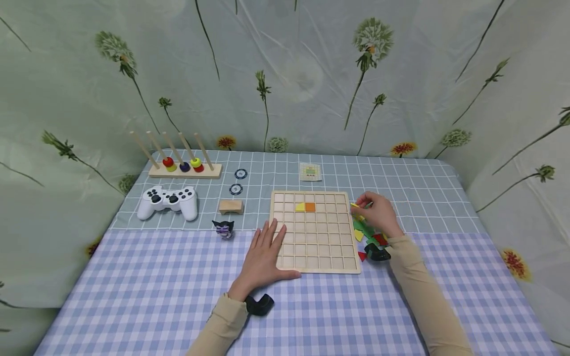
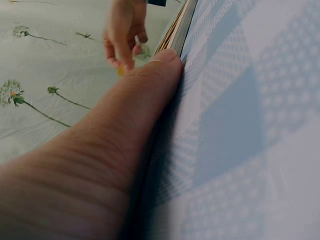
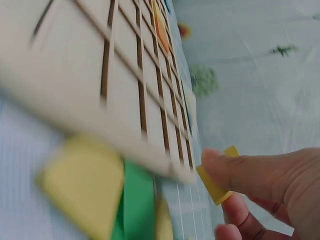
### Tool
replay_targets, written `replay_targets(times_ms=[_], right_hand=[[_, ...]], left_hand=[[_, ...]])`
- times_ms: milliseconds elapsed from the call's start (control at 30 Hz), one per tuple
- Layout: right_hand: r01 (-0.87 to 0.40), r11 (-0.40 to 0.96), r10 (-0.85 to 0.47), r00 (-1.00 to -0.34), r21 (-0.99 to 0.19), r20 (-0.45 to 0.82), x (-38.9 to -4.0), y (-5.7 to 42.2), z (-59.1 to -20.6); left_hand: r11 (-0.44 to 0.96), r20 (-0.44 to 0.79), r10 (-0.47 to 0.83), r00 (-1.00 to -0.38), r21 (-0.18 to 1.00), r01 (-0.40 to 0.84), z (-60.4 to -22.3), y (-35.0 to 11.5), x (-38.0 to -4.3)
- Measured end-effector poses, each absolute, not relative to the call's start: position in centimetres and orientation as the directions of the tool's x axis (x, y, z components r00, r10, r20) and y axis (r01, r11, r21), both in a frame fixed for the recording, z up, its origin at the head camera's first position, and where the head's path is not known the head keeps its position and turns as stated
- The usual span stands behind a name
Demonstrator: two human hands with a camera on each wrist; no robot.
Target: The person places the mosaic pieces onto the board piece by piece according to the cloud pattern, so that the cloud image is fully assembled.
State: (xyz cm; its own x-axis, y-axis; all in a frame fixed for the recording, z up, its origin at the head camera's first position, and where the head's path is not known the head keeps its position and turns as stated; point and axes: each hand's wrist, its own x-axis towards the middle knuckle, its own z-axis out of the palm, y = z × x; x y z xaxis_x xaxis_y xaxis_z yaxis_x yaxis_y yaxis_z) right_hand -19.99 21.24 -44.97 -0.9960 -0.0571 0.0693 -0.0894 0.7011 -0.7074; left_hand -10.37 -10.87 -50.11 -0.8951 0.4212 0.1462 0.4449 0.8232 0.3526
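A wooden grid board (image 1: 317, 238) lies on the table, with a yellow tile (image 1: 300, 207) and an orange tile (image 1: 310, 207) side by side in its upper part. My left hand (image 1: 263, 257) rests at the board's left side, fingers spread and straight, thumb along the near edge. Beyond the right edge, my right hand (image 1: 378, 212) pinches a yellow tile (image 3: 214, 189) between thumb and fingers, above a pile of loose tiles. In the right wrist view, a green tile (image 3: 138, 200) and a blurred yellow piece (image 3: 85, 182) lie against the board's edge.
Left of the board stand a small dark figure (image 1: 224, 229), a wooden block (image 1: 231, 206) and a white game controller (image 1: 167, 202). A peg stand with beads (image 1: 185, 171) is at the back left. Two round chips (image 1: 236, 189) and a printed card (image 1: 310, 172) lie behind.
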Motion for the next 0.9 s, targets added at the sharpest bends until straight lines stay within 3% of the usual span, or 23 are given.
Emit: replay_targets(times_ms=[367,900], right_hand=[[-0.145,0.662,-0.136,-0.988,-0.735,0.072,-21.0,16.4,-45.2],[-0.081,0.701,-0.116,-0.993,-0.709,-0.001,-21.8,14.0,-46.1]], left_hand=[[0.824,0.159,0.422,-0.892,0.342,0.451,-50.3,-10.9,-10.5],[0.822,0.162,0.422,-0.892,0.347,0.452,-50.3,-10.9,-10.5]])
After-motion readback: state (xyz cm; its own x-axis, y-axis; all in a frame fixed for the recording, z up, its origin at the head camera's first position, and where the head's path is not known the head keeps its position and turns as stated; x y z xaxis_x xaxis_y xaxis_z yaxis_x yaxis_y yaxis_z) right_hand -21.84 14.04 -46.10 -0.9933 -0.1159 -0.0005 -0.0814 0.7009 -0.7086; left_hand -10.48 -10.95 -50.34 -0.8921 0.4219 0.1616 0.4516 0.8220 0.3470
